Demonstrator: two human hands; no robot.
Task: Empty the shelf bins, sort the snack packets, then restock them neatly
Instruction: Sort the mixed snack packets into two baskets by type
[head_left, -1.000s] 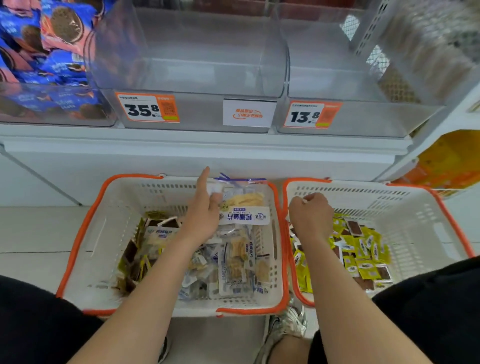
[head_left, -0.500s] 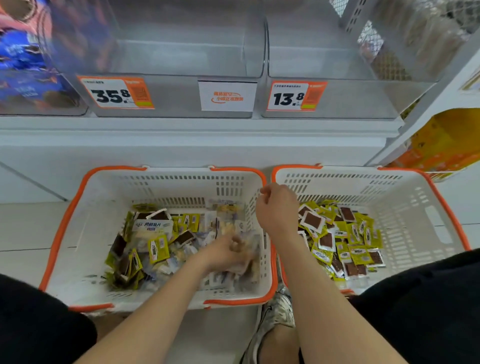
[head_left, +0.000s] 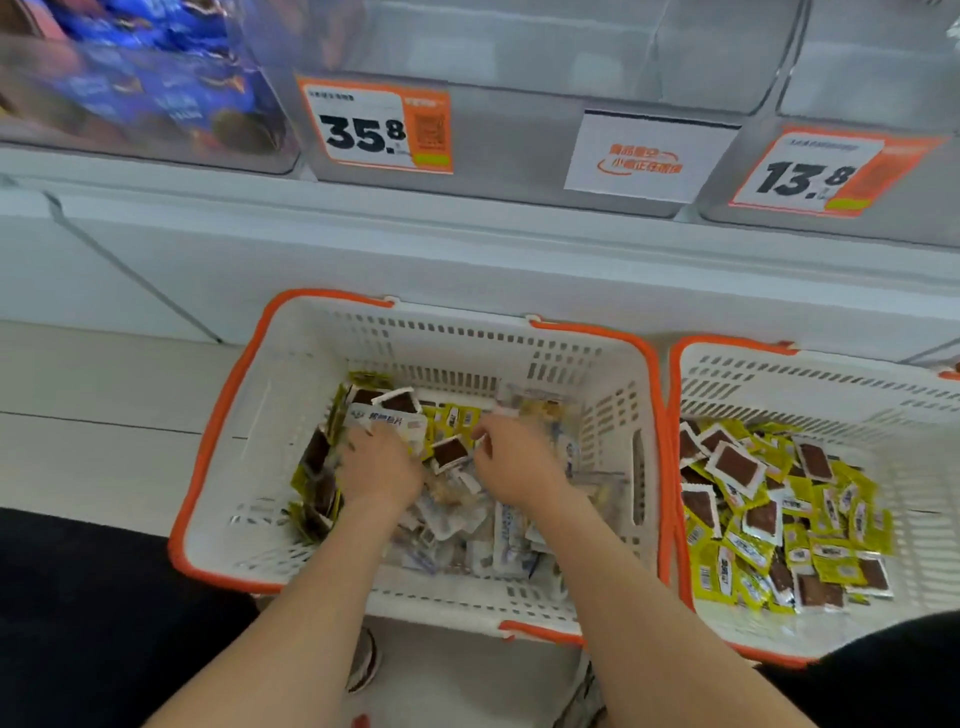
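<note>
Both my hands are down inside the left white basket (head_left: 228, 467) with the orange rim. It holds a mixed heap of yellow packets (head_left: 452, 418) and clear-and-white packets (head_left: 506, 530). My left hand (head_left: 382, 467) has its fingers sunk into the packets on the left side of the heap, hiding its grip. My right hand (head_left: 514, 462) pinches a small brown-window packet (head_left: 449, 452) at its fingertips. The right white basket (head_left: 924, 467) holds only yellow brown-window packets (head_left: 779, 519). Above, the clear bin tagged 35.8 (head_left: 519, 52) and the clear bin tagged 13.8 (head_left: 872, 67) hold nothing.
A clear bin of blue cookie packs (head_left: 130, 93) fills the upper left shelf. A white shelf ledge (head_left: 467, 249) runs just behind the baskets. My dark-clothed knees (head_left: 78, 623) flank the baskets, and a shoe (head_left: 366, 660) shows on the pale floor below.
My right hand has moved from the rim between the baskets down into the left basket beside my left hand. The view has swung left and closer to the baskets.
</note>
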